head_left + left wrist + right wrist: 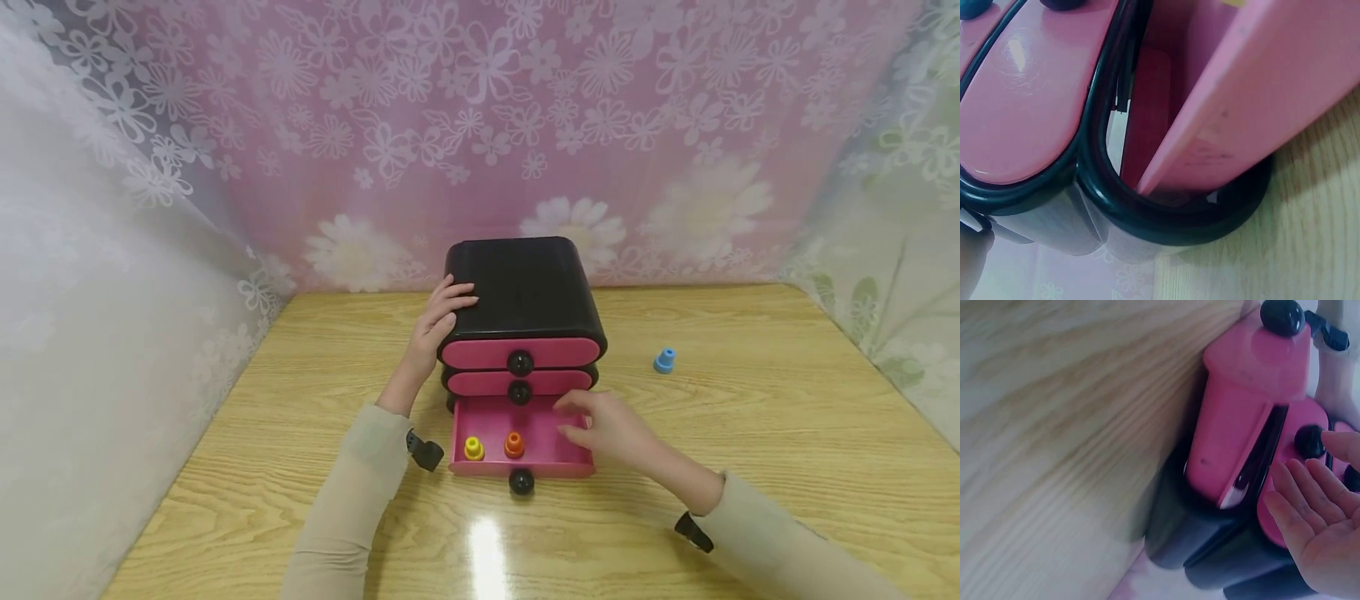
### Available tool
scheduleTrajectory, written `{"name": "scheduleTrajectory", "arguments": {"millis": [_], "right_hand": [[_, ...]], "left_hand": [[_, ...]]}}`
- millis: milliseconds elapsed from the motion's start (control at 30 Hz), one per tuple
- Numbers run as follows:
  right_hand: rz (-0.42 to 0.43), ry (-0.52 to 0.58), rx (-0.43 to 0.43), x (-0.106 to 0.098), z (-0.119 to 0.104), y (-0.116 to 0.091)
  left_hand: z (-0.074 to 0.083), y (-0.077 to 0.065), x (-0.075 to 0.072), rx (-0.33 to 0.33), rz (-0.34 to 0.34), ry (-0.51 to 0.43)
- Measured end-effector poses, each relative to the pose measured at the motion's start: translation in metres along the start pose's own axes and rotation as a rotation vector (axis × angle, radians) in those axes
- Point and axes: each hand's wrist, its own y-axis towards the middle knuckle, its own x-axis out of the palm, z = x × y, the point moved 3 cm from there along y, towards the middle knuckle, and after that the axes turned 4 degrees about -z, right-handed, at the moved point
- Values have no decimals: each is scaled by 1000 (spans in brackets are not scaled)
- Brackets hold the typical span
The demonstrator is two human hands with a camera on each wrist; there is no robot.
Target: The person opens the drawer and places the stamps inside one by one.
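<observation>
A black cabinet point(521, 283) with pink drawers stands on the table, its bottom drawer point(551, 471) pulled out. My left hand point(441, 317) rests on the cabinet's upper left edge, fingers extended over the top. Part of that hand shows at the lower left corner of the left wrist view. Over the right side of the pulled-out drawer is my right hand point(611, 421), its fingers loosely bent and the palm bare in the right wrist view. Inside the drawer stand a yellow stepped cone-shaped piece point(473, 449) at the left and an orange one point(513, 446) beside it.
A similar blue piece point(664, 361) stands on the wooden table point(750, 392) to the right of the cabinet. The top drawer point(480, 353) and middle drawer point(480, 383) are closed, each with a round black knob. Floral cloth point(450, 125) hangs behind the table.
</observation>
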Motion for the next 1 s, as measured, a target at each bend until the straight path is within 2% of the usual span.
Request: {"name": "scheduleTrajectory", "arguments": {"millis": [167,433,700,1000], "right_hand": [[33,-9,7,-12,10,-8],[82,-1,61,-32,33,-15],[129,40,108,-53,58,-15],[168,44,261,-78,94,-19]], "left_hand": [[7,1,1,-8,-4,-9],[35,5,4,-17,-6,-5],[34,5,4,-27,-1,-16],[39,7,6,-13,-5,-9]]}}
